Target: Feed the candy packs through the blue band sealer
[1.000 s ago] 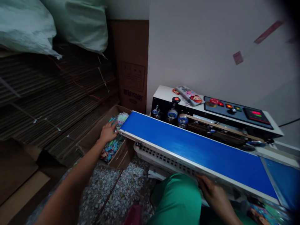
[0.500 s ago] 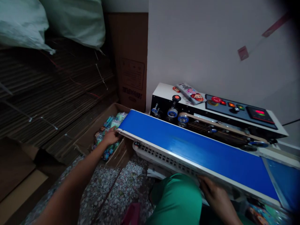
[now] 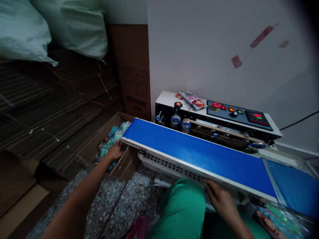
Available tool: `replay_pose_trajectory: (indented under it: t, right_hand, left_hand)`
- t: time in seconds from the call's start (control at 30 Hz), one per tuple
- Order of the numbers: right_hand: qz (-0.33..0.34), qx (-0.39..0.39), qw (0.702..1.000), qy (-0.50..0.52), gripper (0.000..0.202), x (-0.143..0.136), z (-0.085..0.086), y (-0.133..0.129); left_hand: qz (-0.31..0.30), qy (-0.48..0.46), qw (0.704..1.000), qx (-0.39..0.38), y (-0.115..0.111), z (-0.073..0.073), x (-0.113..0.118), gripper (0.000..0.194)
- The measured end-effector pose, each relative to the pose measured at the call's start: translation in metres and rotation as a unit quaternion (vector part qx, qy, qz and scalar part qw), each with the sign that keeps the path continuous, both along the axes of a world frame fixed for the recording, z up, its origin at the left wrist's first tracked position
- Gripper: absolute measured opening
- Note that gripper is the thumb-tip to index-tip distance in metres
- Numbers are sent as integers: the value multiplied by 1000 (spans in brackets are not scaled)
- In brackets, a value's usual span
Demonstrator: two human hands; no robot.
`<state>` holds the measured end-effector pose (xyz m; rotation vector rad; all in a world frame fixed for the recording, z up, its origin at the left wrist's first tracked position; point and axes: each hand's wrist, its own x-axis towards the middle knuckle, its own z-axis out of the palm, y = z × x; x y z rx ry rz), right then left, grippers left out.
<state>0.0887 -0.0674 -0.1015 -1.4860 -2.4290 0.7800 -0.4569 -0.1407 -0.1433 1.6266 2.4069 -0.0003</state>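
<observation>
My left hand (image 3: 115,151) is at the near corner of the blue conveyor belt's (image 3: 179,149) left end, its fingers curled at the frame and their tips partly hidden. Below and around that hand is an open cardboard box (image 3: 124,164) of small, shiny plastic packets (image 3: 107,144). My right hand (image 3: 220,197) closes on the lower front edge of the same conveyor, beside my green-clad knee (image 3: 184,205); its fingertips are tucked out of sight under the frame.
Behind the belt runs the sealing machine (image 3: 216,122) with rollers, a lit control panel (image 3: 239,113) and a printed packet (image 3: 191,99) on top. Stacked flattened cardboard (image 3: 62,99) and white sacks (image 3: 77,30) fill the left. More packets (image 3: 279,219) lie at lower right.
The view has turned slightly right, so the machine appears further left. My left hand has drawn its fingers closer around the conveyor corner. My right hand stays at the front edge.
</observation>
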Motion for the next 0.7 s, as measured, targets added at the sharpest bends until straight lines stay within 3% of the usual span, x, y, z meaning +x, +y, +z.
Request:
replay_pose_trajectory:
  t: [0.07,0.13,0.23,0.3,0.4,0.47,0.6,0.7]
  right_hand:
    - [2,15,1000,19,34,-5,3,2]
    - [-7,36,998,44,32,-11,10,2]
    - [-41,71,991,109,31,-14,28,-3]
    - [-81,95,980,154,31,-4,44,-13]
    - [-179,136,958,176,32,37,60,-37]
    - [-262,144,940,165,34,80,54,-57]
    - [-454,76,878,129,41,187,7,-98]
    - [-554,-58,824,109,46,253,-36,-116]
  left_hand:
    - [2,-7,999,49,-10,16,5,51]
    - [48,-9,984,173,-24,36,13,50]
    - [182,-8,899,399,-48,73,34,41]
    - [179,-40,875,449,-60,95,58,37]
    - [89,-49,887,450,-64,115,112,30]
    - [-7,-65,888,456,-54,120,157,25]
    - [-199,-139,854,460,-12,128,266,18]
    - [-302,-199,823,439,20,134,350,15]
